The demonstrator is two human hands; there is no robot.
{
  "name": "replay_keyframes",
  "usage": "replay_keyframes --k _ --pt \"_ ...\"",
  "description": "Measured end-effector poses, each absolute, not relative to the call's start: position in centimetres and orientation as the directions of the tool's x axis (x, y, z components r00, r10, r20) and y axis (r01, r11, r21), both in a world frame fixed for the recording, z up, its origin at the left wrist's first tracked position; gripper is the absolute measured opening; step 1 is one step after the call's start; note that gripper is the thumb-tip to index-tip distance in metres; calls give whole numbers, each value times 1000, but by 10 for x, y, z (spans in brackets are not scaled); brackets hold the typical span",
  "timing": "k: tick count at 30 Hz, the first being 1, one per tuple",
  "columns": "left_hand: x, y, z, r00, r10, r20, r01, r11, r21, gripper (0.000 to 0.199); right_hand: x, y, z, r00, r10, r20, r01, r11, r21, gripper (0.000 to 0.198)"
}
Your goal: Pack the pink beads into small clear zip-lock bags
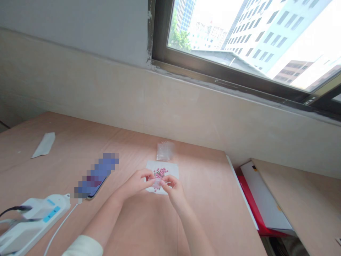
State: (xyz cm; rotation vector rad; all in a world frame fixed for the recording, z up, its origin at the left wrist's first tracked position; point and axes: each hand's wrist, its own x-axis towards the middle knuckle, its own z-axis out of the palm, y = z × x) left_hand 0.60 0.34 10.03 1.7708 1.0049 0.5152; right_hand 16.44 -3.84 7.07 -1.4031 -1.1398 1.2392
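Note:
Between my two hands is a small clear plastic bag (157, 183), pinched at its edges over a white sheet of paper (174, 170). My left hand (140, 182) is closed on the bag's left side, thumb and fingertips together. On the other side my right hand (172, 186) grips it the same way. Just beyond the fingertips lies a pile of small pink pieces (161, 172) on the paper, with a few dark ones among them. Some pink pieces also show below the bag; whether they are inside it I cannot tell.
A stack of clear plastic bags (164, 151) lies behind the paper. To the left are a phone (97, 177) with a blurred screen, a white power strip (39, 220) with plugs and cables, and a pale paper scrap (44, 145). Red and white folders (262, 199) fill a gap at right.

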Motion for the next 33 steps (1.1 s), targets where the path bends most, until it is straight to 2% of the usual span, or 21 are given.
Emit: replay_keyframes --k 5,7,12,17,20,23,26,28,31,33 --pt "14 -2 97 593 796 -120 352 -122 928 25 161 -35 71 118 990 -80 117 -94 -989 13" --pt "17 -4 97 563 820 -101 346 -123 930 26 159 -35 72 88 991 -105 77 -112 -991 16" --pt "16 -4 95 570 814 -113 339 -108 934 25 162 -35 68 40 975 -217 -152 -209 -966 25" --pt "10 -1 91 511 855 -93 357 -112 927 27 165 -38 72 100 961 -257 -147 -241 -959 27" --pt "11 0 93 510 855 -92 302 -79 950 28 163 -43 75 62 970 -235 -154 -223 -962 26" --pt "15 0 92 527 844 -98 249 -44 967 28 168 -49 64 44 958 -284 -187 -271 -944 28" --pt "13 3 81 458 882 -107 249 -12 968 30 193 -54 43 269 892 -363 -183 -322 -929 31" --pt "5 5 67 365 921 -139 285 32 958 31 219 -59 31 471 817 -333 -110 -321 -941 30" --pt "-12 6 44 279 942 -188 342 86 936 30 259 -71 20 686 698 -206 155 -417 -896 21" --pt "-22 4 30 257 949 -185 367 81 927 30 275 -79 18 754 651 -83 363 -519 -774 17"
